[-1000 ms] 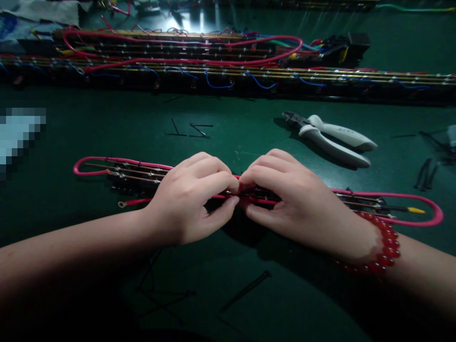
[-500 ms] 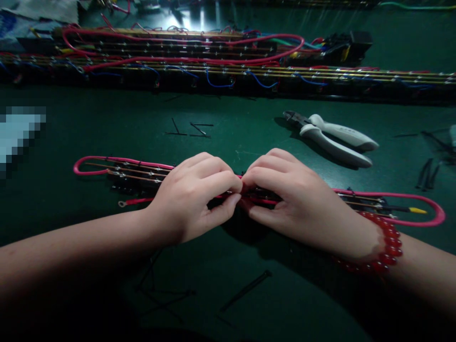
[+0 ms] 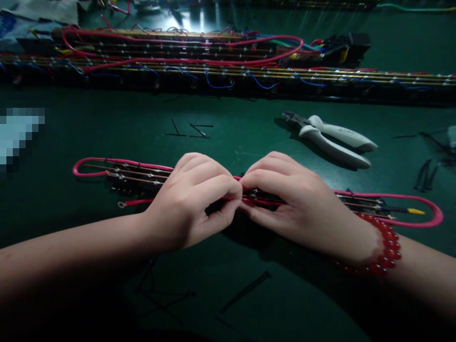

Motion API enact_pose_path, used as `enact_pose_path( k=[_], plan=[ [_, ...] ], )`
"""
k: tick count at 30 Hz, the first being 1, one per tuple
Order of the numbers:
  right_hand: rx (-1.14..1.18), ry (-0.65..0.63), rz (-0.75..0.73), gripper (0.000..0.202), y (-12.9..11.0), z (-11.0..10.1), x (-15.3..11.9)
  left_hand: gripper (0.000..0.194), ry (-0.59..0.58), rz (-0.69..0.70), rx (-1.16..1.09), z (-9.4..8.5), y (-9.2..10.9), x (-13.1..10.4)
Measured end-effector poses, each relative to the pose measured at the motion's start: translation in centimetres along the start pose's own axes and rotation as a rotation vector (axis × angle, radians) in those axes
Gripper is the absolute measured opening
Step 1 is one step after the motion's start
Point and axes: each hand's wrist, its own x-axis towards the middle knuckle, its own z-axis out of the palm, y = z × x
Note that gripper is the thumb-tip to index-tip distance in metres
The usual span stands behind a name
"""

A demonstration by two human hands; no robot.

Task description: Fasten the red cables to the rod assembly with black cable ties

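Observation:
A narrow black strip assembly with copper rods lies across the middle of the bench. A thick red cable runs along it and loops past both ends; one cable end has a ring terminal. Over the middle of the strip, my left hand is closed, thumb and forefinger pinched at the cable. My right hand, with a red bead bracelet at the wrist, is closed against it, fingertips meeting the left ones. Whatever sits between the fingertips is too small and covered to make out.
White-handled cutting pliers lie beyond my right hand. Black cable ties are scattered near me and at the right, with short black pieces behind the strip. A longer wired assembly spans the back, a coiled red cable on top.
My hands stay at the same spot on the strip. The left fingers curl slightly more and both hands shift a little. Nothing else visibly moves.

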Motion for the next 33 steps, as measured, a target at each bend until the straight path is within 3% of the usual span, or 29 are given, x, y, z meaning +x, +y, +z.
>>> enact_pose_path(
  k=[15, 23, 26, 29, 33],
  plan=[
    [0.000, -0.037, 0.046, 0.009, -0.1, 0.0, -0.1, 0.011, -0.078, 0.117, 0.008, -0.1, 1.5, -0.5],
    [-0.008, -0.052, 0.039, 0.006, -0.1, 0.1, 0.0, 0.011, -0.088, 0.289, 0.200, -0.5, 1.8, -0.6],
    [-0.004, -0.063, 0.045, 0.008, -0.1, -0.1, 0.0, 0.006, -0.041, 0.374, 0.261, -0.6, 1.9, -0.9],
    [0.003, -0.076, 0.046, 0.008, -0.1, -0.2, 0.0, 0.016, 0.039, 0.461, 0.330, -0.8, 1.8, -1.4],
    [0.011, -0.082, 0.061, 0.008, -0.2, -0.3, 0.0, 0.014, 0.027, 0.482, 0.341, -0.9, 1.7, -1.6]
  ],
)
